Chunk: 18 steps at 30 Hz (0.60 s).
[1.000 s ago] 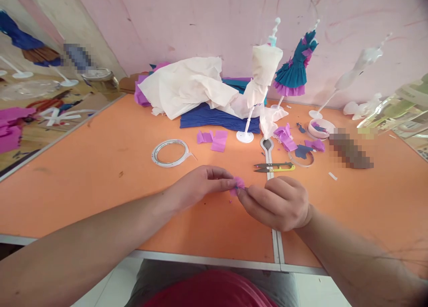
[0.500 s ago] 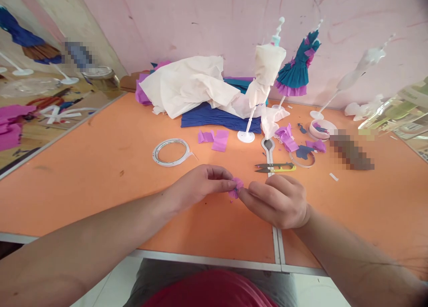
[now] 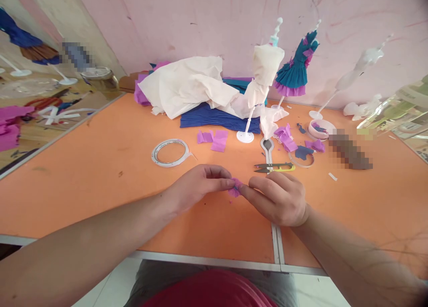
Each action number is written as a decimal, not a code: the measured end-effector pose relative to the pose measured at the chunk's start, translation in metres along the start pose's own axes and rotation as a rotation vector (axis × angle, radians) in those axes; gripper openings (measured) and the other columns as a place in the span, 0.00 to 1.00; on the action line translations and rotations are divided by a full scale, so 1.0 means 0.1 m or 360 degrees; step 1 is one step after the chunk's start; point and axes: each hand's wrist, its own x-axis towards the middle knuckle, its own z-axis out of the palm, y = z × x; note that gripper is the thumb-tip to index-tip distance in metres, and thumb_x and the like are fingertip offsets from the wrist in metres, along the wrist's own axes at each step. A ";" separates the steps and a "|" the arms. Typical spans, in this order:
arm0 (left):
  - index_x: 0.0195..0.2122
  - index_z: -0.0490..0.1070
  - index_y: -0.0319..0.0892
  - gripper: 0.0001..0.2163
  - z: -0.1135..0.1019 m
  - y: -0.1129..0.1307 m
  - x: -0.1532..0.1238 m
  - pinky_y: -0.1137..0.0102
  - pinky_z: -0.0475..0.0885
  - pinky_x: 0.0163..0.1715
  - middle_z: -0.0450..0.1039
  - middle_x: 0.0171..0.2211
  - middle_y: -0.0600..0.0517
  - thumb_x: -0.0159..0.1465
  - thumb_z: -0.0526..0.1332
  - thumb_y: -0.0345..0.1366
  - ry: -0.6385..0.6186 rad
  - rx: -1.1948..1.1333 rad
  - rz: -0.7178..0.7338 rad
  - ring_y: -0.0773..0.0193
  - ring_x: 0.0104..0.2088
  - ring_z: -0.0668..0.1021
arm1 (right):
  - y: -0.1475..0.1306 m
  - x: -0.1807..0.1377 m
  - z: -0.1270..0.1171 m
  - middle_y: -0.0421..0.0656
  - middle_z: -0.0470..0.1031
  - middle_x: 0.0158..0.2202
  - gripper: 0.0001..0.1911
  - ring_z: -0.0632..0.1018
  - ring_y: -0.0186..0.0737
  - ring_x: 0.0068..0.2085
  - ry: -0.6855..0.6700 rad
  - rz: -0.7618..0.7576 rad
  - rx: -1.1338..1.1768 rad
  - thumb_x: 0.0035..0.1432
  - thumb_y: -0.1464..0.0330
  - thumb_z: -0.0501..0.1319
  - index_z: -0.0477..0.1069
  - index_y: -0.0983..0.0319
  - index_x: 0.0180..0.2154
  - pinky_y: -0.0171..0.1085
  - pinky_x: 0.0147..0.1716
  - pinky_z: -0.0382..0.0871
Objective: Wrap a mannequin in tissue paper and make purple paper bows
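Between my two hands is a small purple crepe paper flower with a bluish centre. My left hand pinches its left edge between thumb and fingers. From the right, my right hand is closed, its thumb and index fingertip touching the flower. Just beyond my right hand lie thread snips with a yellow handle, across a white strip on the table. A roll of double-sided tape lies flat ahead of my left hand, with purple paper pieces behind it.
Several small dress forms stand at the back, one wrapped in white paper, another wearing a teal and purple dress. White crumpled paper lies over folded blue paper. Purple and blue scraps and a round pink container are at right.
Both hands stay at nearly the same place on the flower. The flower has turned slightly between my fingertips, and the whole view has shifted a little left.
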 end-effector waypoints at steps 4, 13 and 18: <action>0.29 0.76 0.43 0.11 -0.01 -0.01 0.00 0.63 0.67 0.45 0.78 0.32 0.52 0.55 0.66 0.45 0.0064 0.0031 -0.0009 0.59 0.39 0.76 | -0.01 -0.02 0.03 0.37 0.76 0.38 0.13 0.68 0.32 0.29 -0.0092 0.0176 0.0126 0.59 0.67 0.61 0.71 0.46 0.45 0.35 0.27 0.58; 0.42 0.77 0.46 0.16 -0.05 -0.08 0.03 0.63 0.68 0.46 0.76 0.38 0.50 0.59 0.61 0.49 0.0195 0.0122 0.0015 0.58 0.41 0.76 | 0.02 -0.07 -0.02 0.36 0.77 0.38 0.12 0.68 0.32 0.28 -0.0241 0.0225 0.0216 0.59 0.69 0.60 0.74 0.46 0.43 0.36 0.26 0.57; 0.49 0.73 0.49 0.17 -0.08 -0.09 0.04 0.63 0.65 0.53 0.71 0.48 0.49 0.57 0.65 0.41 0.0400 0.0785 0.0519 0.56 0.49 0.72 | 0.02 -0.04 0.01 0.37 0.76 0.36 0.09 0.71 0.33 0.32 -0.0110 0.0373 0.0299 0.59 0.67 0.61 0.75 0.48 0.40 0.35 0.30 0.60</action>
